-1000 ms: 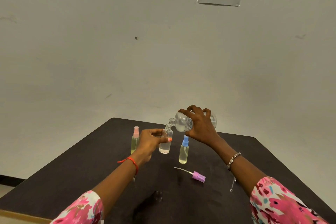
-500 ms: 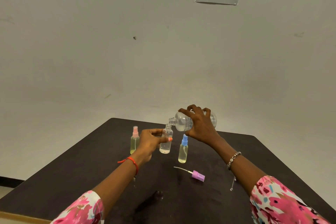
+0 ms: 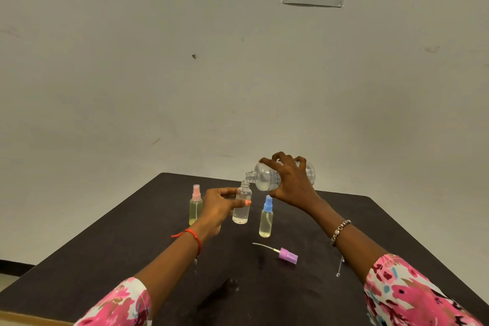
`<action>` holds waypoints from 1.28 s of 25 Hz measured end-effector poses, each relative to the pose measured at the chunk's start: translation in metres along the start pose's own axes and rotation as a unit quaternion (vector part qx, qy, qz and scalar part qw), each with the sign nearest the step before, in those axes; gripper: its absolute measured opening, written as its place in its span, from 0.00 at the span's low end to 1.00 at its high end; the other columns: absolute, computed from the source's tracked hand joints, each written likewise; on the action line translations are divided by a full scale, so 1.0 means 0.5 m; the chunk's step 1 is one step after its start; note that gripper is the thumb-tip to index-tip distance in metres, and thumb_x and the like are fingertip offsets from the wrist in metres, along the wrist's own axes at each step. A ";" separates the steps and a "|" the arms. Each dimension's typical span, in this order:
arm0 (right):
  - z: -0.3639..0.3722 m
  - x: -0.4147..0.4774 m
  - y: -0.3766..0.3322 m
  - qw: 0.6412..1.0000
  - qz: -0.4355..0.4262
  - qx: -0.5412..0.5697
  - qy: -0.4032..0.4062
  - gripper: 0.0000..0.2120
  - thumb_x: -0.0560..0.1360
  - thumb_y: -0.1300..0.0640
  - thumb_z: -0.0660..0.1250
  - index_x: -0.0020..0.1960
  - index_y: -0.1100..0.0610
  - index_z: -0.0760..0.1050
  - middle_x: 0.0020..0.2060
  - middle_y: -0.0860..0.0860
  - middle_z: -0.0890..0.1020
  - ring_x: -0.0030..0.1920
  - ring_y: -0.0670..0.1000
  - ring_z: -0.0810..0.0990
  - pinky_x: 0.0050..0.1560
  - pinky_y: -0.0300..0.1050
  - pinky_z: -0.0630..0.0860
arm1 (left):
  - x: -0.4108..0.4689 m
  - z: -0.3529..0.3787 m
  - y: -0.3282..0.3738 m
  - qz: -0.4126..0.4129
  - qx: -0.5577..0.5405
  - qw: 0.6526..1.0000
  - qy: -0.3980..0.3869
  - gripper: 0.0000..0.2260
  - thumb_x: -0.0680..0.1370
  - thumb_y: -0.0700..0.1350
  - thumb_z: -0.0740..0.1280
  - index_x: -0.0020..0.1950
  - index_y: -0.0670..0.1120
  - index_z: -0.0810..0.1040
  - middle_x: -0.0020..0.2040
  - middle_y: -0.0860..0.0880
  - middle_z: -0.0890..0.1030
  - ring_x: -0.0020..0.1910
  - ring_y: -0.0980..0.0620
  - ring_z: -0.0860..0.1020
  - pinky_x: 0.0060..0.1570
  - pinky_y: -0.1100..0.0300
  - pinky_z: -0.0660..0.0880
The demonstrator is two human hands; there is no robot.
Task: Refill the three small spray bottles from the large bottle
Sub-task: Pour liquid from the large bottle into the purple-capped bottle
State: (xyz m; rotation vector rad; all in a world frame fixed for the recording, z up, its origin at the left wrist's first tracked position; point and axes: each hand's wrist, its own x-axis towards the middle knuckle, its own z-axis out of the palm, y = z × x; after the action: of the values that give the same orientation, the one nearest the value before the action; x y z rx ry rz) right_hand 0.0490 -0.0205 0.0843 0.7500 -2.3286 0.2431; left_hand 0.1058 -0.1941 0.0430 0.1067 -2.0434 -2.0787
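Dark table point(image 3: 132, 241), pale wall behind. My left hand point(image 3: 219, 206) grips open small bottle point(image 3: 242, 205) upright on table; my right hand point(image 3: 291, 182) clamps large bottle point(image 3: 264, 178) tipped, mouth just over small neck. Keep mouths aligned, pour slowly, watch level. Purple sprayer point(image 3: 287, 255) lies near; pink-capped bottle point(image 3: 195, 205) and blue-capped bottle point(image 3: 266, 217) stand capped alongside.

— Where's your large clear round plastic bottle point(image 3: 267, 176)?
— Tipped on its side, its uncapped mouth just above the neck of your small clear capless bottle point(image 3: 241, 209), which is upright and partly filled.
— The others?
— Left of that one, the pink-capped yellowish spray bottle point(image 3: 195, 206); right, the blue-capped one point(image 3: 266, 218); the purple spray cap point(image 3: 288, 255) lies nearer you.
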 end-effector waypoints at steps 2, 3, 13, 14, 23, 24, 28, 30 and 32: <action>-0.002 -0.001 0.000 1.000 0.000 0.001 0.000 0.32 0.63 0.54 0.75 0.66 0.50 0.69 0.60 0.57 0.73 0.61 0.57 0.72 0.64 0.57 0.56 | 0.000 0.000 0.000 0.000 -0.001 1.000 0.001 0.19 0.66 0.34 0.74 0.56 0.40 0.78 0.53 0.44 0.81 0.52 0.48 0.78 0.53 0.52 0.76; -0.002 0.000 0.000 1.000 0.000 0.000 0.001 0.32 0.63 0.54 0.75 0.66 0.50 0.69 0.60 0.57 0.74 0.61 0.57 0.72 0.64 0.57 0.56 | 0.000 -0.001 0.000 0.000 -0.002 1.000 0.000 0.19 0.66 0.34 0.74 0.56 0.39 0.78 0.53 0.44 0.81 0.51 0.48 0.78 0.53 0.52 0.76; -0.002 0.001 0.002 1.000 -0.006 -0.004 0.013 0.32 0.62 0.55 0.75 0.64 0.51 0.71 0.57 0.57 0.75 0.58 0.58 0.74 0.62 0.59 0.59 | -0.002 0.001 0.003 0.006 0.000 1.000 -0.007 0.19 0.67 0.35 0.73 0.57 0.40 0.78 0.56 0.42 0.81 0.54 0.46 0.78 0.56 0.50 0.76; -0.002 0.001 0.002 1.000 -0.006 -0.004 0.015 0.32 0.62 0.55 0.75 0.64 0.51 0.71 0.57 0.57 0.75 0.58 0.58 0.75 0.62 0.59 0.59 | -0.002 0.001 0.003 0.007 0.000 1.000 -0.008 0.19 0.67 0.35 0.73 0.57 0.40 0.78 0.56 0.42 0.80 0.53 0.46 0.78 0.55 0.50 0.76; -0.003 -0.002 0.001 1.000 -0.004 0.003 0.008 0.32 0.63 0.54 0.75 0.65 0.50 0.70 0.59 0.57 0.74 0.60 0.57 0.73 0.64 0.58 0.57 | -0.003 0.001 0.000 0.002 0.002 1.000 -0.008 0.19 0.67 0.35 0.73 0.58 0.40 0.77 0.57 0.42 0.80 0.58 0.43 0.78 0.59 0.46 0.75; -0.003 -0.002 0.001 1.000 -0.004 0.003 0.009 0.32 0.63 0.54 0.75 0.65 0.50 0.70 0.58 0.57 0.74 0.60 0.57 0.73 0.63 0.58 0.57 | -0.003 0.001 0.000 0.002 0.002 1.000 -0.008 0.20 0.67 0.35 0.73 0.58 0.40 0.77 0.57 0.42 0.80 0.58 0.43 0.78 0.58 0.46 0.75; -0.002 -0.003 0.002 1.000 -0.006 -0.001 0.015 0.32 0.62 0.54 0.75 0.65 0.50 0.71 0.58 0.57 0.75 0.59 0.57 0.74 0.63 0.58 0.58 | -0.004 0.002 -0.001 0.001 -0.001 1.000 -0.007 0.19 0.67 0.35 0.73 0.57 0.40 0.77 0.57 0.42 0.80 0.57 0.43 0.78 0.57 0.46 0.76; -0.001 -0.003 0.003 1.000 -0.006 -0.003 0.016 0.32 0.62 0.54 0.75 0.65 0.50 0.71 0.58 0.57 0.75 0.58 0.57 0.74 0.62 0.58 0.58 | -0.004 0.002 -0.001 0.000 -0.006 1.000 -0.009 0.19 0.67 0.34 0.73 0.57 0.40 0.78 0.56 0.42 0.80 0.56 0.44 0.78 0.57 0.47 0.76; 0.001 -0.003 0.004 1.000 -0.007 -0.004 0.017 0.32 0.62 0.54 0.75 0.64 0.50 0.71 0.57 0.57 0.75 0.58 0.57 0.74 0.62 0.59 0.58 | -0.003 0.001 -0.002 -0.002 -0.005 1.000 -0.010 0.19 0.67 0.34 0.73 0.57 0.40 0.77 0.56 0.42 0.80 0.56 0.44 0.78 0.56 0.48 0.76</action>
State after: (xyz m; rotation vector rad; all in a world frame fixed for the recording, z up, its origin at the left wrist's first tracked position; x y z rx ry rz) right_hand 0.0485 -0.0186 0.0831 0.7531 -2.2900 0.2370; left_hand 0.1071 -0.1930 0.0420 0.0899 -2.0445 -2.1007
